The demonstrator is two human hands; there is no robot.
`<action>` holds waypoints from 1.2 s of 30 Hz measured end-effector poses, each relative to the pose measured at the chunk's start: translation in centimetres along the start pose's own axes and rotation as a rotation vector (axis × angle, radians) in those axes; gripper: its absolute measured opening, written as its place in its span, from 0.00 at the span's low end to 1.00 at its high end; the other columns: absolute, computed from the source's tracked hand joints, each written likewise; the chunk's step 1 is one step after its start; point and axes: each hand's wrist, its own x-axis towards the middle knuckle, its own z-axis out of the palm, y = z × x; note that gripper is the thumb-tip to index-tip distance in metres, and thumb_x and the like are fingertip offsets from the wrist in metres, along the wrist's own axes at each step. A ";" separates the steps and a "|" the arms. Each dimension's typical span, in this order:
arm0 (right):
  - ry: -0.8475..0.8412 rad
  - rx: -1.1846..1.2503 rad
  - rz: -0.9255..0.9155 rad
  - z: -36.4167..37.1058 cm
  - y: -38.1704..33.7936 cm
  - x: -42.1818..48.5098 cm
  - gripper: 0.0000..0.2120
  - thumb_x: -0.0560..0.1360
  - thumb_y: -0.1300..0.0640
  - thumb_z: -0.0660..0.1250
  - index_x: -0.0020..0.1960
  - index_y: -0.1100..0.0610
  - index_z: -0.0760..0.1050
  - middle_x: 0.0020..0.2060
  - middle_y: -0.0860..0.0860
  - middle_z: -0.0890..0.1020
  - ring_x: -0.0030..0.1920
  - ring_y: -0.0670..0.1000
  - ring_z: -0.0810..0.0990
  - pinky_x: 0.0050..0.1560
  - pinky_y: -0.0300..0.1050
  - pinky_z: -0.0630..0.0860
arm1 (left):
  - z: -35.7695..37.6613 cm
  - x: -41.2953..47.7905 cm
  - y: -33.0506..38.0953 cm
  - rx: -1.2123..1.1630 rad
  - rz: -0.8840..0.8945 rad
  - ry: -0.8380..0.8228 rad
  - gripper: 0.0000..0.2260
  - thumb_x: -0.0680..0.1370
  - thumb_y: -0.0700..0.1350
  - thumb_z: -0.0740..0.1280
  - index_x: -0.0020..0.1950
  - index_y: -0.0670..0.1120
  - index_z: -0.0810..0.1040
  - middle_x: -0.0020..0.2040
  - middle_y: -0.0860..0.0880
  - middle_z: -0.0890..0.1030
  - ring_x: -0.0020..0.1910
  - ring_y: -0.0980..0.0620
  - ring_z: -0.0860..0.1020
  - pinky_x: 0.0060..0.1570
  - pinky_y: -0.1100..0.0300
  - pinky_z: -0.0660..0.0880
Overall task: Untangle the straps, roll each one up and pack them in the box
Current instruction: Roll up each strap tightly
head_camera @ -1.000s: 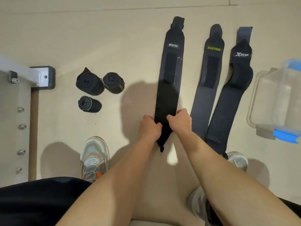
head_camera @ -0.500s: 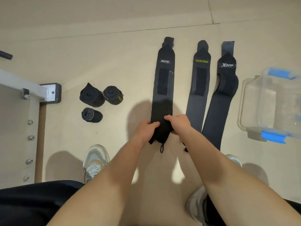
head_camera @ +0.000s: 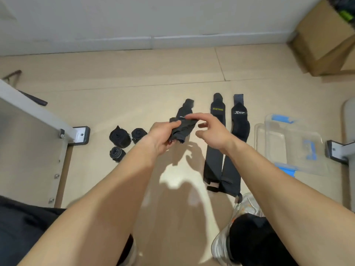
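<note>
Black strap (head_camera: pixel 185 128), partly rolled, is gripped in the curled left hand (head_camera: pixel 163 137) above the floor, its free end pointing to twelve o'clock. The right hand (head_camera: pixel 213 134) is held loosely spread over it, nothing grasped. Two flat straps (head_camera: pixel 214 150) are laid at three o'clock, with the box (head_camera: pixel 284 139) beyond; three rolls (head_camera: pixel 120 139) lie at nine o'clock.

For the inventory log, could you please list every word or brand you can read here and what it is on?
"XUEYING", yellow, on the middle strap.
"XTEP", white, on the right strap.
White label on the held strap: too blurred to read.
</note>
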 end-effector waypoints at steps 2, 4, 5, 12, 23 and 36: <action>0.015 -0.061 -0.126 -0.7 -2.1 -0.5 0.23 0.75 0.70 0.69 0.64 0.50 0.81 0.59 0.43 0.74 0.56 0.31 0.71 0.57 0.23 0.66 | -0.1 -1.7 1.8 -0.055 0.000 -0.032 0.04 0.80 0.42 0.71 0.46 0.44 0.80 0.36 0.49 0.81 0.32 0.54 0.79 0.32 0.64 0.75; 0.063 -0.142 -0.209 -1.3 -3.3 -0.7 0.18 0.73 0.65 0.74 0.59 0.47 0.82 0.57 0.43 0.76 0.55 0.31 0.69 0.57 0.26 0.64 | -0.4 -3.3 3.2 -0.112 -0.005 -0.076 0.05 0.80 0.40 0.71 0.44 0.43 0.81 0.38 0.48 0.81 0.35 0.54 0.79 0.35 0.66 0.77; 0.083 -0.160 -0.232 -1.7 -3.9 -0.9 0.16 0.73 0.63 0.76 0.55 0.46 0.83 0.56 0.42 0.76 0.55 0.32 0.69 0.56 0.28 0.65 | -0.6 -4.2 3.8 -0.147 -0.016 -0.104 0.04 0.80 0.38 0.70 0.45 0.42 0.81 0.40 0.48 0.81 0.36 0.55 0.80 0.37 0.66 0.79; 0.155 -0.042 -0.284 -3.5 -9.4 -3.4 0.07 0.78 0.62 0.72 0.46 0.51 0.82 0.45 0.47 0.86 0.48 0.49 0.83 0.56 0.49 0.80 | -0.8 -10.3 8.3 -0.148 -0.001 -0.292 0.05 0.82 0.36 0.66 0.50 0.38 0.81 0.42 0.41 0.86 0.34 0.53 0.86 0.30 0.68 0.80; 0.231 0.333 -0.236 -5.3 -15.7 -7.8 0.01 0.80 0.60 0.70 0.50 0.57 0.81 0.40 0.54 0.86 0.42 0.51 0.85 0.43 0.48 0.83 | -3.8 -18.3 13.2 0.288 0.236 -0.585 0.17 0.83 0.48 0.56 0.44 0.46 0.82 0.60 0.38 0.84 0.49 0.44 0.84 0.48 0.56 0.80; 0.174 0.600 -0.140 -3.7 -13.9 -6.0 0.06 0.77 0.63 0.73 0.54 0.58 0.82 0.46 0.58 0.87 0.46 0.53 0.86 0.47 0.48 0.80 | -0.9 -13.5 10.0 0.345 0.742 -0.054 0.11 0.83 0.51 0.66 0.51 0.47 0.85 0.48 0.48 0.88 0.52 0.47 0.86 0.61 0.43 0.79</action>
